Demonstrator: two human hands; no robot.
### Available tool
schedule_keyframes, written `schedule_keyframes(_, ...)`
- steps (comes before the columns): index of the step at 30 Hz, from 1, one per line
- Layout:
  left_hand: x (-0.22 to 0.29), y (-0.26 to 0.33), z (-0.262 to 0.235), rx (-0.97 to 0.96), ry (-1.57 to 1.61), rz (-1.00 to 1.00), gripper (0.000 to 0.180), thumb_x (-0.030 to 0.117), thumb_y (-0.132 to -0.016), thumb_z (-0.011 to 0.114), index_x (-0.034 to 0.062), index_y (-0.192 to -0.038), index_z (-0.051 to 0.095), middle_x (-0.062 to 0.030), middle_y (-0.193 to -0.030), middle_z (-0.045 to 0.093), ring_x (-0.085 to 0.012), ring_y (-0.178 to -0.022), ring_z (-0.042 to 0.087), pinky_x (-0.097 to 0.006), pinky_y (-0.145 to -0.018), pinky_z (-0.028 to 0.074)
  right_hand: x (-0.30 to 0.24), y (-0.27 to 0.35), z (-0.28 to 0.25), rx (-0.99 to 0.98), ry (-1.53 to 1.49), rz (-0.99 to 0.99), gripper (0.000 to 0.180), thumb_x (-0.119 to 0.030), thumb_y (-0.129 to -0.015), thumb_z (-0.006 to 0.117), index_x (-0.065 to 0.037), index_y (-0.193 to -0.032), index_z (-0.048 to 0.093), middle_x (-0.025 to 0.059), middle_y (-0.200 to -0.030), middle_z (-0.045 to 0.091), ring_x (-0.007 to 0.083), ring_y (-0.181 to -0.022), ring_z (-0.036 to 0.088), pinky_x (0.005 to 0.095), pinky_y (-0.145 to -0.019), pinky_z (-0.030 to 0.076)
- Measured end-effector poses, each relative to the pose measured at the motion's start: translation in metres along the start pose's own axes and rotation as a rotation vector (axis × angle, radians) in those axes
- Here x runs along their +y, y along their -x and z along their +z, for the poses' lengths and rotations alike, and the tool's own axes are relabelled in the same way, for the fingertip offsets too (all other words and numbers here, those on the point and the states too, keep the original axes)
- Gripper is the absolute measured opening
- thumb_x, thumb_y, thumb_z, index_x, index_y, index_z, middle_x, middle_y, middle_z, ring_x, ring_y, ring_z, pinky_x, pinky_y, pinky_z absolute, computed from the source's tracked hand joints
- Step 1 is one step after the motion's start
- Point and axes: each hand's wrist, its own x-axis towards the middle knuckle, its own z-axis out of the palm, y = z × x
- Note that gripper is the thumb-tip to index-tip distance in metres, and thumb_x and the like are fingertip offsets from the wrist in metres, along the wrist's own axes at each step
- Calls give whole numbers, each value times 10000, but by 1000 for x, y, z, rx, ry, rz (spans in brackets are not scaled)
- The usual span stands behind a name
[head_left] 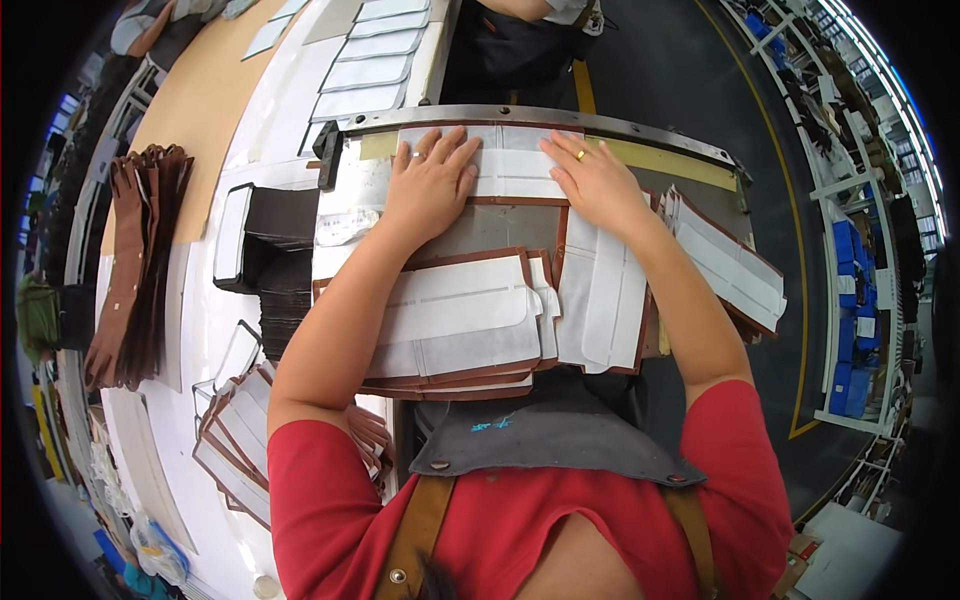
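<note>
At the upper centre of the frame, see the brown-edged white panel (515,175), laid flat over a grey work plate (485,230) and close along the metal bar (660,134). Pressed down near both ends by the left hand (430,180), fingers somewhat spread, and the right hand (602,182), fingers slightly parted, thumb turned inward; pinching nothing. Judged a positioning step, calling next for even pressure and a squared edge. Below, note stacks of similar panels (450,310). At far right, note blue bins (850,390) on a white rack (820,190), contents too small to tell; at lower left, a plastic bag (158,550), contents unclear.
</note>
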Motion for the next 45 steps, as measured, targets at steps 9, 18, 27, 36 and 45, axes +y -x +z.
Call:
schedule_keyframes(9, 5, 1, -9, -6, 5, -15, 355, 267, -904, 502, 203, -1252, 531, -53, -1196, 504, -313, -1133, 444, -437, -962, 313, -11, 0, -9, 124, 65, -90, 347, -188, -891, 530, -83, -1221, 553, 80, -1126, 577, 271, -1011, 517, 388, -927, 403)
schedule_keyframes(18, 8, 3, -16, -5, 33, -13, 338, 243, -901, 504, 207, -1234, 545, -43, -1184, 511, -311, -1106, 461, -439, -940, 329, -11, 2, -9, 120, 168, -137, 344, -182, -871, 560, -90, -1203, 569, 71, -1070, 600, 256, -939, 529, 375, -887, 407)
schedule_keyframes(27, 5, 2, -31, -154, 88, -13, 327, 170, -860, 554, 172, -1187, 565, -41, -1150, 519, -296, -1059, 479, -437, -891, 368, -37, -58, 7, 192, -222, -227, 232, -142, -828, 590, -42, -1034, 626, 80, -1002, 570, 259, -941, 523, 369, -868, 420)
schedule_keyframes(36, -17, 3, -20, 31, -158, -97, 389, 293, -861, 573, 96, -1193, 534, -60, -1193, 534, -270, -1142, 495, -470, -1017, 258, -58, -81, 31, 203, 9, -343, 238, -78, -799, 572, -35, -1030, 607, 63, -953, 570, 250, -888, 543, 353, -777, 473)
schedule_keyframes(45, -13, 3, -22, 60, -271, -118, 389, 358, -846, 571, 80, -1118, 570, -111, -1053, 573, -292, -1059, 536, -496, -1026, 267, 2, -33, -2, 98, 192, -217, 185, -117, -819, 547, -49, -977, 616, 63, -896, 573, 233, -843, 565, 353, -749, 478)
